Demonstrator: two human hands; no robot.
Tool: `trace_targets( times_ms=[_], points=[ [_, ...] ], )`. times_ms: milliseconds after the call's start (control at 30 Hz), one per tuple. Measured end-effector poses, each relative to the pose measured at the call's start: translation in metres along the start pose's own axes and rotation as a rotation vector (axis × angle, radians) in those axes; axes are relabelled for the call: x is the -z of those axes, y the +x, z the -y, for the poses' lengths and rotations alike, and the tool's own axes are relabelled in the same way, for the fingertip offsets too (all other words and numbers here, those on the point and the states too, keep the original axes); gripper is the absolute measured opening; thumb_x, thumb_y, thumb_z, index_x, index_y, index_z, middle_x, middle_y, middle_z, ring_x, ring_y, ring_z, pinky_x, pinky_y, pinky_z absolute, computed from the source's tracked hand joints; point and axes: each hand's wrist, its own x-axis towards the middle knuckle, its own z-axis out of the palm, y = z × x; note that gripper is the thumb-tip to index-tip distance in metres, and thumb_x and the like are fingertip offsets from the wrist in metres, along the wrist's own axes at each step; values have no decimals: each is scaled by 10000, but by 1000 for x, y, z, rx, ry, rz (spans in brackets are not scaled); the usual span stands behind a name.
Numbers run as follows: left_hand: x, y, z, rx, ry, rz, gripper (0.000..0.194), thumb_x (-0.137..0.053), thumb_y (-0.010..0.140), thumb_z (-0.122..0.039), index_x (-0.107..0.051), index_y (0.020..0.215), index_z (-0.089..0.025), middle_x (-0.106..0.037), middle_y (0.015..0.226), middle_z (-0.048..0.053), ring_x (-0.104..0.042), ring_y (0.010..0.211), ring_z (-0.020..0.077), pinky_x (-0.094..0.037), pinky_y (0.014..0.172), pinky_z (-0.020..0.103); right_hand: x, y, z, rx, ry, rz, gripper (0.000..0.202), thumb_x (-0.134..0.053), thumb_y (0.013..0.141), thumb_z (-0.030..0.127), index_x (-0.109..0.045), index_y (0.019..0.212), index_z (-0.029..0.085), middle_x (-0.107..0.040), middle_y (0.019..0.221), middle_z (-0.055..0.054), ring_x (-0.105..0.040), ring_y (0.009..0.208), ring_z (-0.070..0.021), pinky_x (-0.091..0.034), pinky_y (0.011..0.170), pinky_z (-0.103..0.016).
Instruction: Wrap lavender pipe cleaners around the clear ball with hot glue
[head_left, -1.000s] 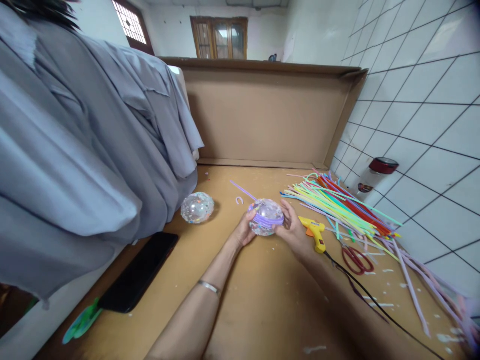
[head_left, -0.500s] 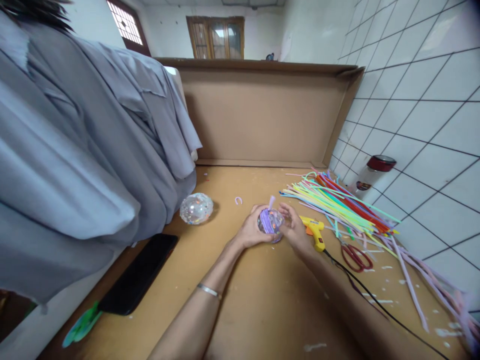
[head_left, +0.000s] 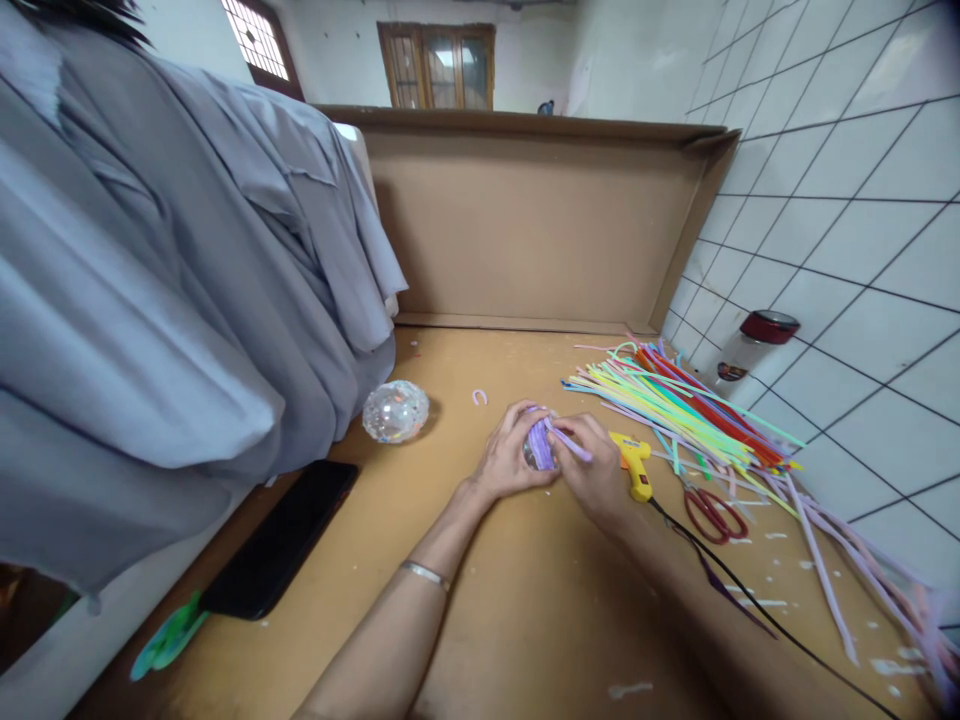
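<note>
My left hand (head_left: 504, 452) is wrapped round a small clear ball (head_left: 531, 458) partly covered in purple pipe cleaner (head_left: 540, 446). Fingers of my right hand (head_left: 592, 468) pinch the loose purple end (head_left: 576, 450), which sticks out to the right over the ball. Much of the ball is hidden by both hands. A second clear faceted ball (head_left: 395, 411) lies on the table to the left. Between it and my hands is a short bent pink piece (head_left: 480, 397). Just right of my right hand lies a yellow glue gun (head_left: 637, 470).
Several coloured pipe cleaners (head_left: 675, 400) are heaped at the right, by red-handled scissors (head_left: 714, 514) and a red-lidded jar (head_left: 750, 345). A black cord (head_left: 731, 575) trails to the lower right. At left are a black phone (head_left: 281, 540) and grey cloth (head_left: 225, 300). Cardboard (head_left: 540, 230) stands behind.
My right hand has closed on the purple pipe cleaner's loose end, which pointed up before and now leans right. The ball has turned in my left hand. The view has shifted slightly.
</note>
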Motion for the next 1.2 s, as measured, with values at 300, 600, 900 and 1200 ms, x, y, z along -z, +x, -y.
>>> trace_targets(
  times_ms=[300,600,900,1200],
  points=[
    [-2,4,7,-100,276,14,766,-779,573,-290,-506,1282,-195,-472,1307,139,-443,1264,302,-381,1082,441,0,-3,-18,332,-177,-35,244,-416,885,139,-635,966,213,-677,916,-83,-627,862,-206,-501,756,-356],
    [3,8,11,-130,355,76,810,-813,536,-303,-484,1271,-210,-477,1295,127,-479,1244,284,-430,1062,414,3,0,-15,639,-381,-52,202,-433,875,64,-594,938,168,-711,895,-69,-627,885,-174,-407,782,-336],
    [1,5,17,-102,249,4,779,-812,525,-280,-514,1240,-208,-506,1278,118,-477,1244,296,-413,1070,440,0,-3,-10,509,-339,-5,237,-414,904,111,-603,1032,173,-709,959,-68,-618,966,-169,-375,847,-337],
    [-1,9,39,263,-19,-349,732,-812,536,-302,-503,1190,-196,-557,1230,96,-546,1172,278,-409,1053,462,51,26,-15,-455,-1165,420,533,-444,899,547,-708,869,84,-699,854,-228,-668,817,-299,-441,712,-377]
  ],
)
